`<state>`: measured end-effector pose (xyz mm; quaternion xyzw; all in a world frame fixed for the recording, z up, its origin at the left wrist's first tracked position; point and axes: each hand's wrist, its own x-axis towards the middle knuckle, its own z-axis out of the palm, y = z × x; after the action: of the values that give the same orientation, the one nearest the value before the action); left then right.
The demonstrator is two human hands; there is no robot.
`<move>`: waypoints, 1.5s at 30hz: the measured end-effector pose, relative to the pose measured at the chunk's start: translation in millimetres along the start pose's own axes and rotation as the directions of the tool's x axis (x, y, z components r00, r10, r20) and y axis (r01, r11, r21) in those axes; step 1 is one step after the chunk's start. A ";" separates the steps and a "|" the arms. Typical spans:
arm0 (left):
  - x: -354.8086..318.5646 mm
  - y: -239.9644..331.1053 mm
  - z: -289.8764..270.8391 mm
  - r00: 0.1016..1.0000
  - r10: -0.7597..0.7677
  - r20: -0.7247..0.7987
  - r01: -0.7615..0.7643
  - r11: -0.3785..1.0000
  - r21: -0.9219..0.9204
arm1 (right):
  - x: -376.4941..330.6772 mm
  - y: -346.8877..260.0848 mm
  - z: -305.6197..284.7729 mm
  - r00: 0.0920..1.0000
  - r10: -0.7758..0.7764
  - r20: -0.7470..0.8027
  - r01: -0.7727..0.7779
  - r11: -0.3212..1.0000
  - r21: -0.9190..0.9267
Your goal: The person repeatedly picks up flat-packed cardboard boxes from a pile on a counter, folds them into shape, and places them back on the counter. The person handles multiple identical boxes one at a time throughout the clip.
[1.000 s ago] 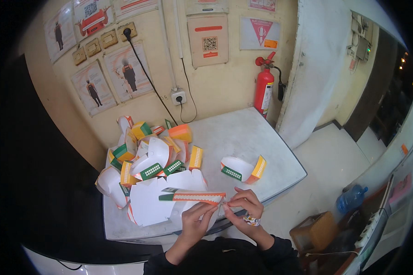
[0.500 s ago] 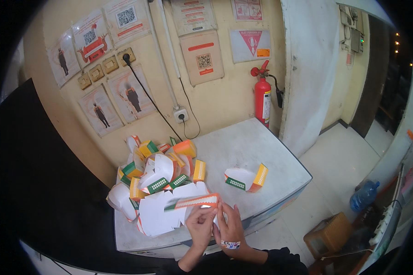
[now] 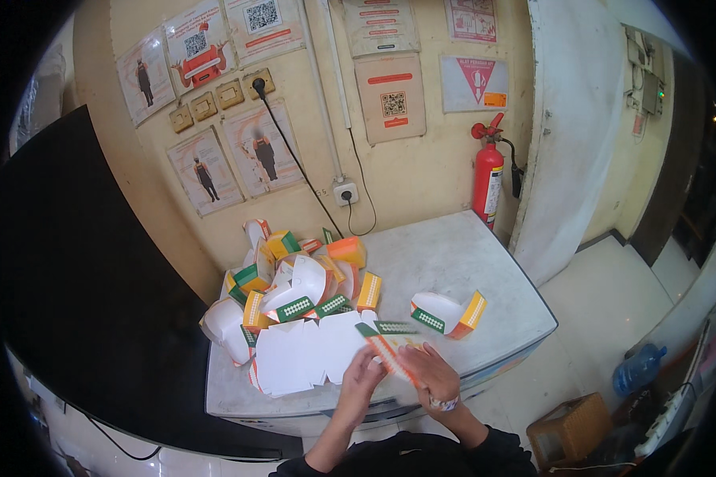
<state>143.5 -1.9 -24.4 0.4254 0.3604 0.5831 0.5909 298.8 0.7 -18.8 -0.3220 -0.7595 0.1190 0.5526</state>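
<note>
Keeping folds square needs a steady right hand (image 3: pixel 433 377), clasping the orange-white-green cardboard carton (image 3: pixel 383 347); left hand (image 3: pixel 361 380) alongside, pinch unclear.

A carton (image 3: pixel 383 348) is held between the left grip (image 3: pixel 361 380) and the right grip (image 3: pixel 436 375), above the near edge of the tabletop (image 3: pixel 477 254). Flat blanks (image 3: pixel 294 358) are laid on the tabletop just left of the left grip. Behind these, folded cartons (image 3: pixel 304 280) are heaped near the wall (image 3: pixel 422 179). Behind the right grip and slightly to its right, a single tray (image 3: pixel 428 319) is set apart. Beyond it, a fire extinguisher (image 3: pixel 487 187) is placed past the far edge. Well right of the right grip, a crate (image 3: pixel 561 433) is stood on the floor (image 3: pixel 593 294).
</note>
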 end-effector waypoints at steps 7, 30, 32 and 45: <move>10.7 6.8 -5.1 0.996 0.072 0.057 -0.086 0.945 0.315 | -4.6 -8.7 -15.6 0.980 -0.088 0.181 0.102 0.992 -0.069; 4.3 16.7 12.4 0.950 0.301 0.087 -0.297 0.777 0.555 | -5.7 13.5 -8.0 0.954 -0.298 0.020 0.292 0.915 -0.278; 2.4 18.5 13.6 0.962 0.259 0.082 -0.263 0.812 0.521 | -4.5 12.4 -6.8 0.955 -0.297 -0.006 0.290 0.938 -0.189; 5.9 18.7 15.0 0.930 0.239 0.281 -0.338 0.856 0.391 | 2.2 -2.0 -24.4 0.998 -0.035 0.049 0.025 0.980 0.196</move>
<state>150.5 2.0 -1.1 0.6576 0.3440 0.5196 0.4234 320.1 -3.8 -7.2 -0.2515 -0.7631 0.1930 0.5632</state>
